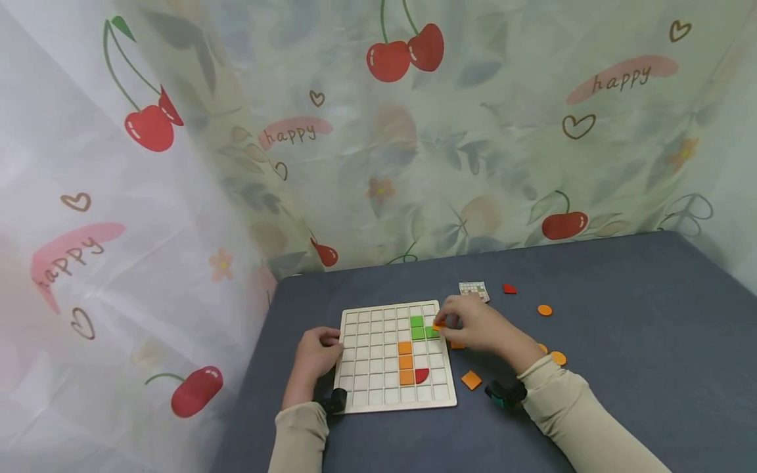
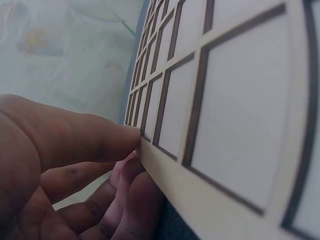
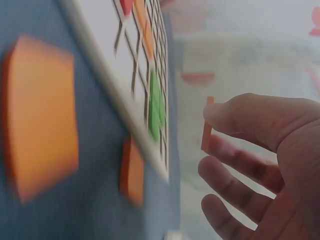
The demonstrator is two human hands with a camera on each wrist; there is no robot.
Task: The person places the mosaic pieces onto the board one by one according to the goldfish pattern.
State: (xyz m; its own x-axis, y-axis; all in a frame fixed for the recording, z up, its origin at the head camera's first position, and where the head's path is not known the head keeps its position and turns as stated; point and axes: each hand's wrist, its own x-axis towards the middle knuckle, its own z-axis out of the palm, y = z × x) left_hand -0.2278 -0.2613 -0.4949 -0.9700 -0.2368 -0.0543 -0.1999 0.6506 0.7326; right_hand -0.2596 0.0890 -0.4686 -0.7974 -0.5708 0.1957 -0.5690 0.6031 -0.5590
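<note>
Dark-blue cloth [image 1: 621,295] is underlying a pale wooden gridded board [image 1: 368,379]; the left hand [image 1: 318,351] is pinching its nine-o'clock edge, the right hand [image 1: 476,325] a thin orange tile [image 3: 206,133] at two o'clock; slipping could be jostling green square tiles [image 1: 418,333].

At your twelve o'clock, a pale sheet [image 1: 437,154] printed with cherries [image 1: 388,63] and "happy" lettering [image 1: 622,79] hangs behind a dark blue-grey tabletop [image 1: 627,309]; toward your ten o'clock, it looks whiter and brighter.

Board [image 1: 376,349] looks like smooth wood, tiles [image 1: 471,380] smooth and matt, desk [image 1: 621,315] matt cloth, curtain [image 1: 337,39] creased, sleeve [image 1: 579,414] soft cloth.
</note>
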